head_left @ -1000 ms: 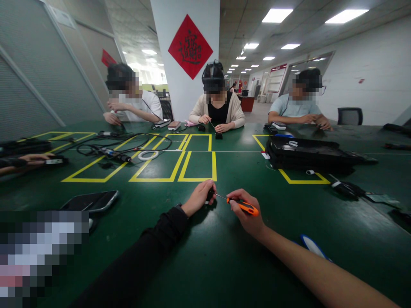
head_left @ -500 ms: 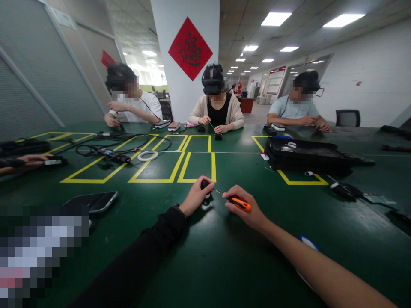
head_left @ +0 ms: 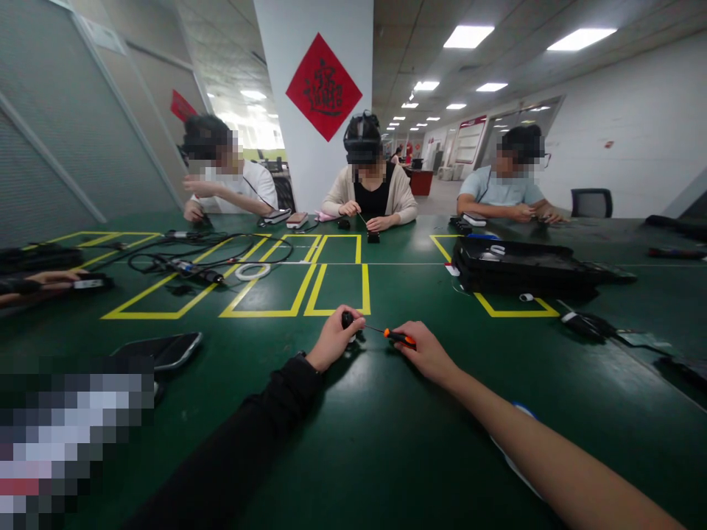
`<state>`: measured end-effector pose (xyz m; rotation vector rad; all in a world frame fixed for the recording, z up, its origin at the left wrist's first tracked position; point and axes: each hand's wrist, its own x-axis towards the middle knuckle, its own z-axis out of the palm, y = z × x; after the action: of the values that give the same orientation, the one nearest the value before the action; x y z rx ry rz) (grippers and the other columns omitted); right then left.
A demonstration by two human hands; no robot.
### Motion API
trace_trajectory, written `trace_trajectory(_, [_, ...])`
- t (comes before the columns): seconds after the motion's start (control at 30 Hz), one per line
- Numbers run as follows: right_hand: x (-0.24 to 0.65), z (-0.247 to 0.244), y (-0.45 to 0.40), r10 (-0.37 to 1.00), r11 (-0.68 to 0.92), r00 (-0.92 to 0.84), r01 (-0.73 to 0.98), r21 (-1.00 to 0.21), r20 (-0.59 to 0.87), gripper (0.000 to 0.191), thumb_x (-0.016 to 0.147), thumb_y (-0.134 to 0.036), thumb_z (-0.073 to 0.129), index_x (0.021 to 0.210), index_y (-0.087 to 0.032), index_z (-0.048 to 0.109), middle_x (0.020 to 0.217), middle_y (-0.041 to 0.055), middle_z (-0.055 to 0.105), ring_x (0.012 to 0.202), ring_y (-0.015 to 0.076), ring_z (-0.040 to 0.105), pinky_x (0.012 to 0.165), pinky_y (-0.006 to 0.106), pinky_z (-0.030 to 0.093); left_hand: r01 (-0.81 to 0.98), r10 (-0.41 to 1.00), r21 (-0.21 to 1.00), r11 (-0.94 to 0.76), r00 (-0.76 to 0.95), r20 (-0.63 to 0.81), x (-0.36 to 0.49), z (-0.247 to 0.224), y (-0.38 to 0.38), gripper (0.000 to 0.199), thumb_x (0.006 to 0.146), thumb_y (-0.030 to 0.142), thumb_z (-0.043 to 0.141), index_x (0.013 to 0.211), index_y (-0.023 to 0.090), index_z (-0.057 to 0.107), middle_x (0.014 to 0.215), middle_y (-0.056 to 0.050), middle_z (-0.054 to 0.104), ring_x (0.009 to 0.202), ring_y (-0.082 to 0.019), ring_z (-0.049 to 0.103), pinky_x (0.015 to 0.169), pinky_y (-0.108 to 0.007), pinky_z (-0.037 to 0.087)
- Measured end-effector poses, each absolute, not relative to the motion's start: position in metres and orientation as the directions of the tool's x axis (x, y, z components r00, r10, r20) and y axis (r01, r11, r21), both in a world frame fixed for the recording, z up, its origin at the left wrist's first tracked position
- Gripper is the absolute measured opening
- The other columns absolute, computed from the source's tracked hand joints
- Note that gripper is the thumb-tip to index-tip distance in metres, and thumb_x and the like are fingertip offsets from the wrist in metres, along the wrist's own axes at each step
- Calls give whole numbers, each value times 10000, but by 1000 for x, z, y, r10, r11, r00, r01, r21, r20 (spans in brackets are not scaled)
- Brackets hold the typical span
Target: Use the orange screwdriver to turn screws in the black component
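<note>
A green tabletop (head_left: 353, 456) stretched before us. Our left fingers pinched a small black object (head_left: 346, 319) near its middle, seemingly to steady it; our right hand (head_left: 431, 356) grasped an orange-and-black screwdriver (head_left: 402, 339), its shaft aimed leftward, probably for control. We couldn't tell whether the tip touched. Farther out, cables (head_left: 191, 270) lay toward the left edge, a black case (head_left: 513, 276) toward the right, perhaps sparing our elbows.

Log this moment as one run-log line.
left hand: holds small black part | right hand: fingers around orange-and-black screwdriver | shaft: points toward black part | surface: green table
</note>
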<state>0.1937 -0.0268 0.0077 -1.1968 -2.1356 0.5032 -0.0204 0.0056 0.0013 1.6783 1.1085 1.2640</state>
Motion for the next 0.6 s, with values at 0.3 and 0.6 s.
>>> trace_trajectory(0.3, [191, 11, -31, 798, 602, -456, 615, -510, 393, 256, 897, -224, 362, 929, -192, 614, 998, 71, 577, 986, 193, 476, 883, 384, 362, 164, 913, 911, -378, 226, 338, -20, 10, 2, 195, 694, 320, 633, 713, 146, 548, 792, -37, 625, 771, -155, 573, 753, -289, 425])
trace_trajectory(0.6, [191, 9, -27, 858, 513, -351, 568, -643, 375, 197, 842, -267, 484, 979, -187, 600, 944, 58, 593, 913, 184, 509, 831, 357, 393, 233, 924, 902, -363, 214, 317, -18, 4, 5, 286, 656, 336, 668, 865, 156, 594, 716, -1, 585, 623, -108, 521, 606, -230, 406])
